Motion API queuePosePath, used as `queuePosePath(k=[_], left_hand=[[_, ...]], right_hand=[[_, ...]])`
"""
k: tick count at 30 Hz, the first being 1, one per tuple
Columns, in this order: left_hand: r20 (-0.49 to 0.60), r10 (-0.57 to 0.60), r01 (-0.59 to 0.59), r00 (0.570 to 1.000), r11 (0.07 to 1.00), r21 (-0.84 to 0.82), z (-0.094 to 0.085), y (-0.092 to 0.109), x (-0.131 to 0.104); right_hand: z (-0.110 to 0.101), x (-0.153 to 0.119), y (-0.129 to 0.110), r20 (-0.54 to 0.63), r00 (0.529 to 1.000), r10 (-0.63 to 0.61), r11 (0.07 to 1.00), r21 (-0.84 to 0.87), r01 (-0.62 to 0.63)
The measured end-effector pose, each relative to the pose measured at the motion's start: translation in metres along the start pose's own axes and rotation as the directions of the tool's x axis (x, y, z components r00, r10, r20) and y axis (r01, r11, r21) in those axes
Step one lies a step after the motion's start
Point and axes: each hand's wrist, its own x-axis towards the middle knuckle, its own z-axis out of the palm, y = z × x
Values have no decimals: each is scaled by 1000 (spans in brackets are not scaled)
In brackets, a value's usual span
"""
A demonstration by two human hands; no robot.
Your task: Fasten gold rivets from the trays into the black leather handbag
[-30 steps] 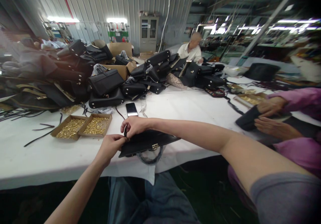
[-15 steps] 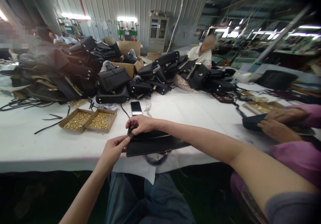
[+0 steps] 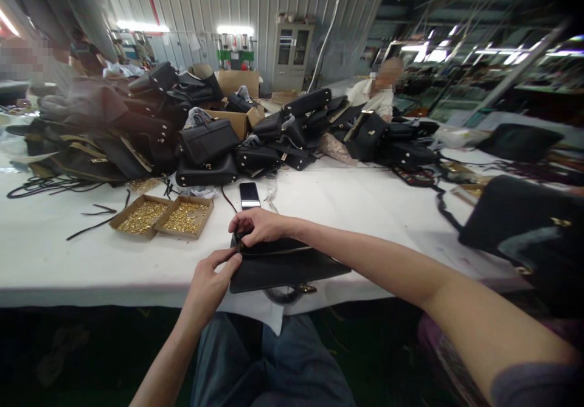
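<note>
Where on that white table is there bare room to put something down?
Bare cloth lies left of the trays of gold fittings toward the table edge, and between the phone and right-hand bag. The back is crowded with piled bags.

White table (image 3: 68, 267) — handbag (image 3: 283, 264), phone (image 3: 249, 194), two rivet trays (image 3: 162, 216).

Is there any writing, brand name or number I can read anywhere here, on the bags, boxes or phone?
None can be read.
Black leather handbag under both hands: no visible label.
Dark smartphone: screen shows no legible text.
Brown cardboard trays of gold hardware: unmarked.
</note>
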Motion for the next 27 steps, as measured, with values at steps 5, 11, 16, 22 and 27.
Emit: queuePosePath(k=[5,11,16,22,27], left_hand=[[19,-1,0,1000,999,53,-2,11,-2],[102,40,-59,994,980,189,-4,20,7],[84,27,-49,996,963,265,-5,21,10],[53,-35,27,998,990,140,0,13,13],[8,-67,67,998,996,56,4,10,10]], right_hand=[[-3,-1,-6,66,997,-50,997,-48,54],[-6,-11,-11,90,992,-93,996,16,92],[-8,-20,-11,120,991,-58,987,157,39],[-3,-29,-14,-19,1000,3,996,-87,-4],[-1,-29,-19,34,999,-7,968,-251,15]])
